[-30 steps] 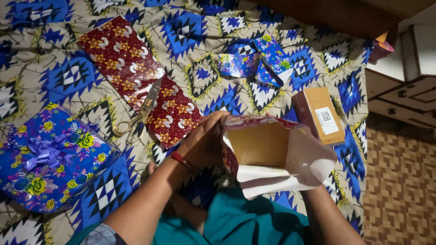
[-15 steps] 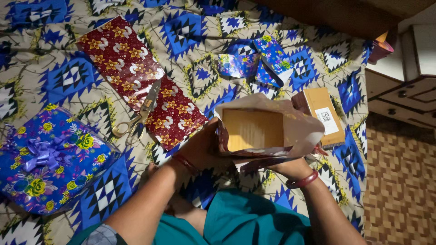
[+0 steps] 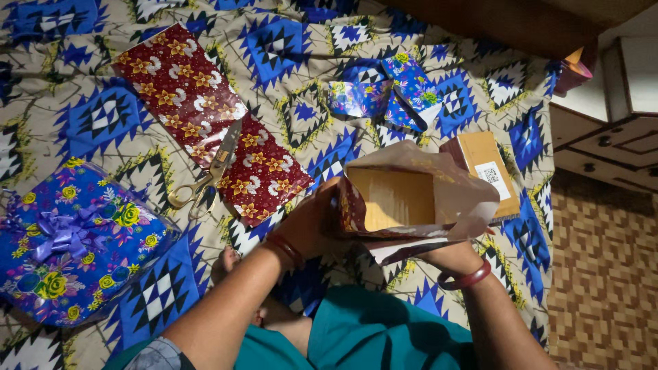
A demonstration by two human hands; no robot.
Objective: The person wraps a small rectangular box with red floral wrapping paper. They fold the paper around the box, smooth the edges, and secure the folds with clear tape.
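Brown cardboard box [image 3: 391,197], half sheathed in dark red floral wrapping paper [image 3: 439,199] whose pale underside flares open above it, is held over the person's lap at the near edge of the patterned blue and tan cloth [image 3: 288,62]. Left hand [image 3: 308,219] grips the box's left side, fingers closed around box and paper. Right hand [image 3: 449,255] supports it from beneath, closed on the lower fold. Doing this well likely means keeping the paper taut and creasing each flap square against the box edge. Just beyond lies a second brown box with a white label [image 3: 480,171], very close. Left of it are a red floral paper strip [image 3: 199,109] and gold-handled scissors [image 3: 205,179]. Open cloth lies farther away.
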